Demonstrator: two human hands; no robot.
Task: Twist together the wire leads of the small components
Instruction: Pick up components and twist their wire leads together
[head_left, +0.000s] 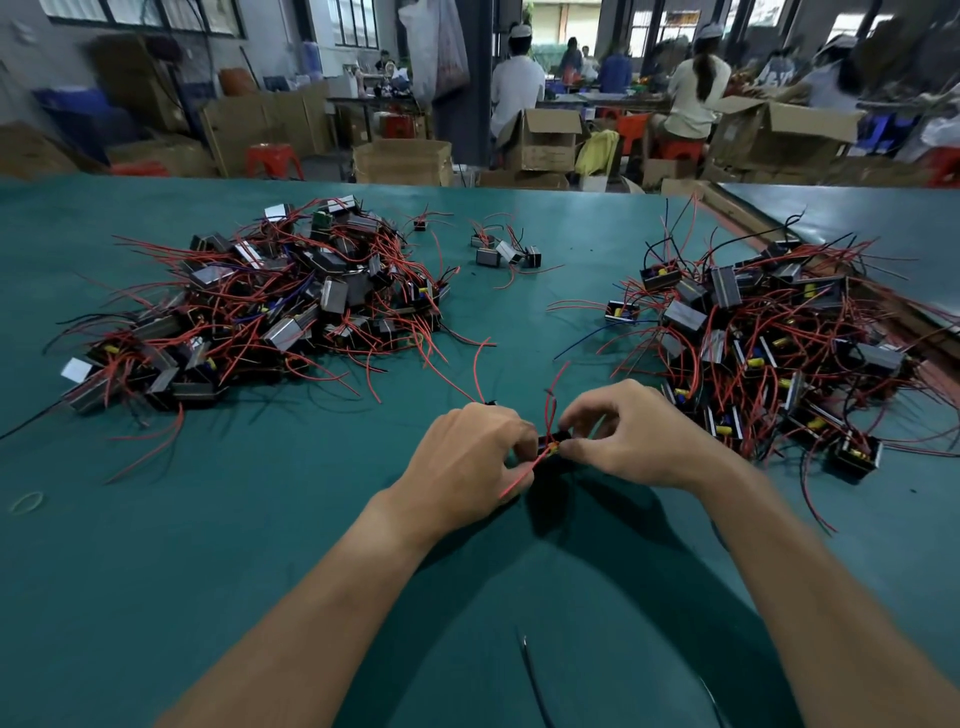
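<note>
Head view checked. Found left grip (483, 457) and right grip (628, 436) both pinching one small component (553, 446) and its red leads (522, 477), low over worktop (260, 545) between two piles (270, 306). Judged likely fault: lead slipping free through loose pinch, untwisting.

Component (551, 441) in left grip (470, 457): black plastic, dull. Leads (548, 408) at right grip (641, 436): smooth red plastic sheath. Desk (260, 519) beneath: teal, matt, cloth-like. Left pile (270, 301), right pile (769, 332): grey metal faces, some shiny. Beyond: matt brown cardboard boxes (545, 140).
</note>
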